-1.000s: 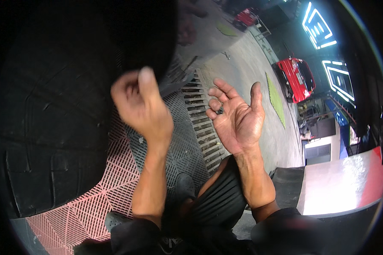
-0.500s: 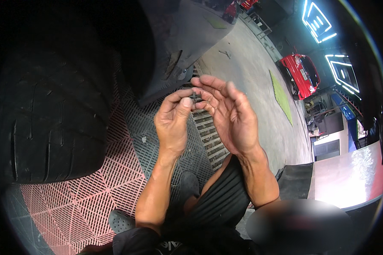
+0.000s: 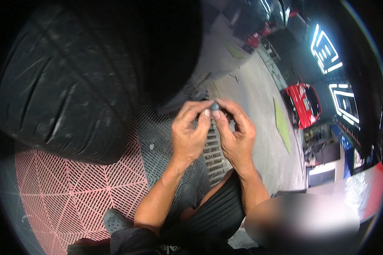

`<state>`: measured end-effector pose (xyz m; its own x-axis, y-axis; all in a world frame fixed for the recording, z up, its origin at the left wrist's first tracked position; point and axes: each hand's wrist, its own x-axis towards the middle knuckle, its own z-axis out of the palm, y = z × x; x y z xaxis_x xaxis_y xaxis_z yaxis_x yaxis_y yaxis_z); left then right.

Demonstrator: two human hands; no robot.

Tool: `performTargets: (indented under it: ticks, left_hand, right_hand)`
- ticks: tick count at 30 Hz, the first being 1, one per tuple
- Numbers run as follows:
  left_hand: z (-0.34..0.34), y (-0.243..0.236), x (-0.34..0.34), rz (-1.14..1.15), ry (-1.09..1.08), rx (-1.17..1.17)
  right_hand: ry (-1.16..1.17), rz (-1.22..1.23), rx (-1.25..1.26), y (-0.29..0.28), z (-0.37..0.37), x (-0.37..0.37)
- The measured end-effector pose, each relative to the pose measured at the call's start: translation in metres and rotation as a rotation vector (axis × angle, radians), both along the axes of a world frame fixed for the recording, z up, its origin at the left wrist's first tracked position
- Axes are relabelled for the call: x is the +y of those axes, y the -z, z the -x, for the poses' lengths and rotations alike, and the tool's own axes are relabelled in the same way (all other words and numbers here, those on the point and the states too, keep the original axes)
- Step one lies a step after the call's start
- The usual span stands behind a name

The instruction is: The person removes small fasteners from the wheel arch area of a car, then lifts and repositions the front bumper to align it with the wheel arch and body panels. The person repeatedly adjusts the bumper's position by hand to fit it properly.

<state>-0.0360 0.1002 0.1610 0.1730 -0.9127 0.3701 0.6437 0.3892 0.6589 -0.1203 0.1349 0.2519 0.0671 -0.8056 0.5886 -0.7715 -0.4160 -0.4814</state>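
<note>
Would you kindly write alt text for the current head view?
A person's left hand and right hand together pinch a small dark grey piece. A large black tire fills the upper left, with pink floor grating below and a red car at right.

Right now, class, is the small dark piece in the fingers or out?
In: the small dark piece sits between fingers where left hand and right hand meet.

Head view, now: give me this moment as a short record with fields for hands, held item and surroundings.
Left hand: fingers at the small dark grey piece
Right hand: fingers pinching the same piece
Held item: rounded; exact kind unclear
Left side: black tire
Floor: pink grid tiles; slatted drain cover
Background: red car; green mat
</note>
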Motion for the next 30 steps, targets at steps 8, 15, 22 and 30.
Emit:
performTargets:
  ticks: [8,15,22,30]
  left_hand:
    - [-0.023,0.003,-0.012,-0.141,0.260,0.221]
    - [-0.037,0.000,-0.018,-0.129,0.330,0.212]
    - [-0.049,-0.004,-0.029,-0.034,0.398,0.370]
    - [-0.072,-0.056,-0.080,0.068,0.042,0.429]
  right_hand:
    - [-0.050,0.070,0.321,0.004,-0.010,-0.016]
    - [-0.061,0.079,0.374,0.000,-0.018,-0.020]
    - [-0.100,0.089,0.091,0.008,-0.024,-0.025]
    - [-0.043,-0.022,-0.123,0.013,-0.016,-0.032]
